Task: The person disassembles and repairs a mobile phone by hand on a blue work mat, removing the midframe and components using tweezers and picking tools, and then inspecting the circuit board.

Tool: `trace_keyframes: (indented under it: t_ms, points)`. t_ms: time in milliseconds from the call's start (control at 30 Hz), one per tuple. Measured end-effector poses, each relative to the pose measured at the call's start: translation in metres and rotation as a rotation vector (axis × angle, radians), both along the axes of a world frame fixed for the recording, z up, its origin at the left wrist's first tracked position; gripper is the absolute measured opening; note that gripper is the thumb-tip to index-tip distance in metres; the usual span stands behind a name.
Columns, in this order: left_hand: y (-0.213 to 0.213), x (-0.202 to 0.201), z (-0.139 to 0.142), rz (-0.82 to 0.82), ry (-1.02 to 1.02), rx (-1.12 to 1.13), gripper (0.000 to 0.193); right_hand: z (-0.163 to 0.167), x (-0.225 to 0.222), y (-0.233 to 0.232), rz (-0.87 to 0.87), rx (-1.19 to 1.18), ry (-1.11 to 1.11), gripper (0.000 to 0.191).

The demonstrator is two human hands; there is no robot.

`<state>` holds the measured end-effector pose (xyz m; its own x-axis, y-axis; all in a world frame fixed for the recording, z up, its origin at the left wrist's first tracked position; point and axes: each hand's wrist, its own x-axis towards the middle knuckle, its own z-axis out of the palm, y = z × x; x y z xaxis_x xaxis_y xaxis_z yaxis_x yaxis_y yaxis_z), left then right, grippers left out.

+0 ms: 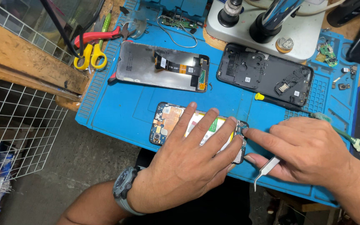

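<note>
At the bottom centre of the frame, the left hand (188, 160) lies flat on the opened phone (167, 121), with its fingers spread wide over the battery area and a grey watch (126, 189) on the wrist. It pins the phone against the blue mat (117, 112), close to the mat's near edge. The hand presses down and does not pinch anything.

At the lower right, the right hand (309, 148) comes in from the side. Its index finger points left and touches the right end of the phone, where a small board part sits. The other fingers are curled and hold metal tweezers (265, 170) against the palm, with the tip pointing down and out of use.

The risk, in my judgement, is pressure. If the flat hand pushes too hard, the battery or the thin boards below it may bend. If the fingertip slides, the small part may shift or a connector may suffer. The idle tweezers tip could also scratch something when the hand turns.

Farther up, in the middle of the frame, a loose screen panel (146, 66) lies face down with its flat cable, and to its right a black back cover (267, 77). A screwdriver (280, 104) with a yellow cap lies below this cover. At the upper left are yellow scissors (89, 56), and at the top right stands the microscope base (309, 37).
</note>
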<state>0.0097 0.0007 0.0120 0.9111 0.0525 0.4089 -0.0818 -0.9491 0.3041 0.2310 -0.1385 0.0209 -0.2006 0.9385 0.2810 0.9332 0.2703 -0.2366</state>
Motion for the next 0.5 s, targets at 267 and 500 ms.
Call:
trace_keyframes:
  t_ms: [267,500]
  points:
    - [-0.0011,0.0008,0.0007,-0.006,0.01,0.001,0.054,0.0014,0.0009,-0.0024,-0.036,-0.051,0.04,0.044]
    - [-0.0023,-0.0003,0.0005,-0.014,0.021,-0.016,0.053,0.0,0.0016,-0.0031,-0.002,-0.029,0.017,0.046]
